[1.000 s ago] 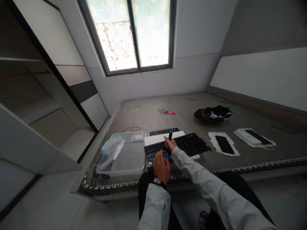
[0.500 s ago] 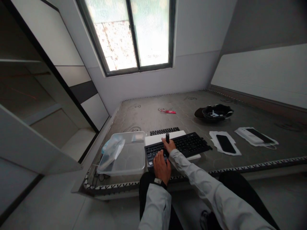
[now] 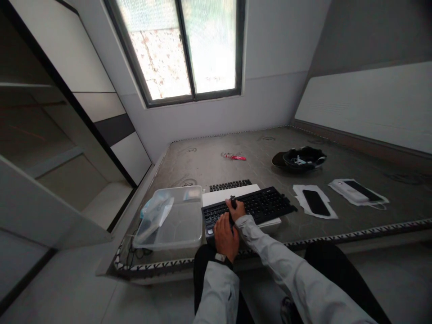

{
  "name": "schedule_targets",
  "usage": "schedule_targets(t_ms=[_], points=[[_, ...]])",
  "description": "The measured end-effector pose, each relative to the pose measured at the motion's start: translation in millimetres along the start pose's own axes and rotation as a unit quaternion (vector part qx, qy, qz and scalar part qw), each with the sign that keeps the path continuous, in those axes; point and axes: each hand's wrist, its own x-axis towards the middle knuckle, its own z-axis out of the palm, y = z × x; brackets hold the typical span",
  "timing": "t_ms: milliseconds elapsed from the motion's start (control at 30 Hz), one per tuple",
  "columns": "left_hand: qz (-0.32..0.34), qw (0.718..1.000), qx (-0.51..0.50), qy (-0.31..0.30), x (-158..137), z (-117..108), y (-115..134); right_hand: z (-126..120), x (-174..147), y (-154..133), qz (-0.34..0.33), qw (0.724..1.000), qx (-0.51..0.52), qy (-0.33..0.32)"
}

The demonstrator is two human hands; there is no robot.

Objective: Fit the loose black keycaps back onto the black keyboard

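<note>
A black keyboard (image 3: 265, 203) lies aslant over white sheets or a box near the bed's front edge. My left hand (image 3: 225, 235) rests on its lower left part, fingers stretched out and lying flat. Just above and beside it, my right hand (image 3: 238, 210) is closed round a black-handled tool (image 3: 233, 200), its lower end hidden by my hands. Behind the keyboard, a strip of black keycaps (image 3: 230, 185) lies on the bed. Small black pieces (image 3: 289, 203) sit at the keyboard's right end.
A clear plastic box (image 3: 184, 225) with plastic bags in it stands left of the keyboard. To the right are a black phone (image 3: 316, 202) on white paper, a white device (image 3: 353, 191) and a dark cap (image 3: 302, 159). A red item (image 3: 239, 158) lies farther back on the mattress (image 3: 202, 164).
The black-handled tool in my right hand has tipped and dropped a little, so less of its top sticks up. My left hand stays on the keyboard. The view has shifted slightly.
</note>
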Motion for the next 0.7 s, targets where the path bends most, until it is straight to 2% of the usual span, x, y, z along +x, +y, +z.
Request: schedule_targets(t_ms=[300, 700], points=[[-0.01, 0.998, 0.035, -0.052, 19.9, -14.8, 10.1, -3.9, -7.7, -3.8, -0.03, 0.999, -0.011, -0.01], [-0.03, 0.997, 0.037, -0.052, 26.3, -17.0, 10.6, -8.8, -14.0, -3.6, -0.068, 0.996, -0.027, -0.057]])
